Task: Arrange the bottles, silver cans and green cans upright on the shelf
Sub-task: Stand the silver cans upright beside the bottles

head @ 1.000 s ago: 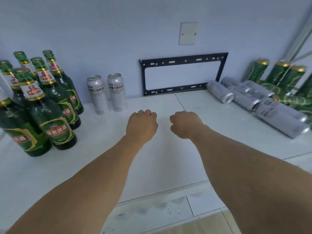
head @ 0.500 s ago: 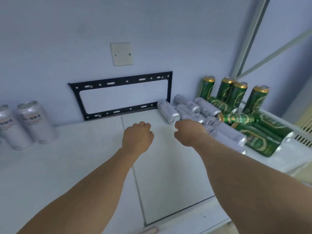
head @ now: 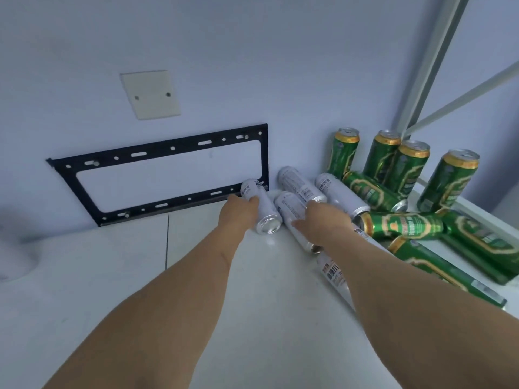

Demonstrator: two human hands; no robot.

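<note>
Several silver cans lie on their sides at the back of the white shelf point(head: 118, 276). My left hand point(head: 238, 213) wraps the leftmost lying silver can point(head: 265, 217) from its left side. My right hand point(head: 323, 220) lies across the lying silver can beside it point(head: 289, 206), fingers curled over it. More silver cans point(head: 302, 183) point(head: 339, 195) lie behind, and another point(head: 334, 273) shows under my right forearm. Green cans stand upright in the right corner point(head: 344, 153) point(head: 410, 167) point(head: 449, 181). Other green cans point(head: 404, 224) point(head: 370, 190) point(head: 483, 245) lie tumbled in front of them.
A black metal bracket point(head: 157, 175) is fixed to the wall just above the shelf, right behind my left hand. A blank wall plate point(head: 150, 94) sits higher up. Pale slanted bars point(head: 432, 60) cross the right corner. A blurred pale shape point(head: 11, 248) is at the left edge.
My view has swung right, away from the bottles and the two upright silver cans. Both hands, fists before, have reached forward and closed onto the two nearest lying silver cans.
</note>
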